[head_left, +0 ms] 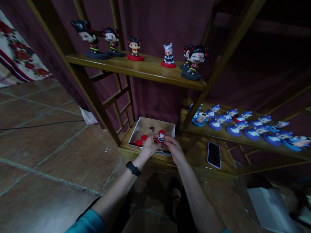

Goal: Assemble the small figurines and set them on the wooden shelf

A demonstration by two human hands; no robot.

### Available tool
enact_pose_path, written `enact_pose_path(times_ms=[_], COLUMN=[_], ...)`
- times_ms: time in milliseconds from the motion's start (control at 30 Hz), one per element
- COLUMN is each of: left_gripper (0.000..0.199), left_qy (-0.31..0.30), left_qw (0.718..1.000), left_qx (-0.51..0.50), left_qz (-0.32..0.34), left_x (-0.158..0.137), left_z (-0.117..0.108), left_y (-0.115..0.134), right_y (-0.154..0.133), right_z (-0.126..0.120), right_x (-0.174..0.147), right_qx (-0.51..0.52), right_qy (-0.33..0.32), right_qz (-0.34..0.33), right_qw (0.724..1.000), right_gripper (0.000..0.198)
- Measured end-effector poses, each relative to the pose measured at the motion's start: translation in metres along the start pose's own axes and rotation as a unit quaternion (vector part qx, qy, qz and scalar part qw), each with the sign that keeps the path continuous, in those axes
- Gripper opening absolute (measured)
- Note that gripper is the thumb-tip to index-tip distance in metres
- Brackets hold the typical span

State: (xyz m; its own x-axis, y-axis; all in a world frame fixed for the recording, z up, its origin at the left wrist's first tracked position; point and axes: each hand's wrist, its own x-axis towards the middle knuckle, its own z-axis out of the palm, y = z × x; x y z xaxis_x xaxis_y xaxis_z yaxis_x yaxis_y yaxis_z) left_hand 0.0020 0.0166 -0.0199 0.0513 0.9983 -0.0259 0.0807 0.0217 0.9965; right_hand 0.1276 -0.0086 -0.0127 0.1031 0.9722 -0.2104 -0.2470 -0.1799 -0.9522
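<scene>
Over the front of an open cardboard box (136, 129), both hands hold one small figurine (161, 138) with pale hair and dark-and-white clothes. My left hand (151, 145) grips it from the left, and a black band circles that wrist. From the right, the fingers of my right hand (173, 146) close on the same figurine. Whether its base is a red disc beneath it is hard to make out. Inside the box lie several red round bases (144, 138) and a small black-haired piece (151, 129).
Above the box, a wooden shelf (150, 68) carries several black-haired figurines (194, 61) and a pale-haired one (168, 55) on a red base. Rows of blue-haired figurines (236, 127) stand on the right shelf. A phone (214, 155) lies on the lower board.
</scene>
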Motion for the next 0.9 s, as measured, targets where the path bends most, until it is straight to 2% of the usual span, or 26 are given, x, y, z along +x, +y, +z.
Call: enact_pose_path(times_ms=[133,367,600,733,900], left_gripper=[0.035,0.045,0.044,0.039,0.036], left_qy=[0.002,0.092,0.105,0.100,0.098], left_qw=[0.998,0.991,0.990,0.989,0.983], left_qx=[-0.055,-0.098,-0.095,-0.096,-0.096], left_qz=[0.007,0.011,0.028,0.052,0.122], left_x=[0.005,0.010,0.000,-0.015,-0.054], left_z=[-0.007,-0.033,-0.043,-0.050,-0.058], left_y=[0.002,0.014,0.034,0.066,0.132], right_y=[-0.002,-0.008,-0.005,-0.003,0.004], right_z=[-0.004,-0.008,-0.011,-0.011,-0.012], right_x=[0.002,0.005,0.007,0.006,0.013], right_qx=[0.011,0.038,0.040,0.039,0.044], right_qy=[0.008,0.037,0.055,0.047,0.026], right_qz=[-0.012,0.009,-0.007,-0.013,-0.016], right_qw=[1.000,0.999,0.998,0.998,0.999], right_gripper=[0.032,0.031,0.031,0.033,0.036])
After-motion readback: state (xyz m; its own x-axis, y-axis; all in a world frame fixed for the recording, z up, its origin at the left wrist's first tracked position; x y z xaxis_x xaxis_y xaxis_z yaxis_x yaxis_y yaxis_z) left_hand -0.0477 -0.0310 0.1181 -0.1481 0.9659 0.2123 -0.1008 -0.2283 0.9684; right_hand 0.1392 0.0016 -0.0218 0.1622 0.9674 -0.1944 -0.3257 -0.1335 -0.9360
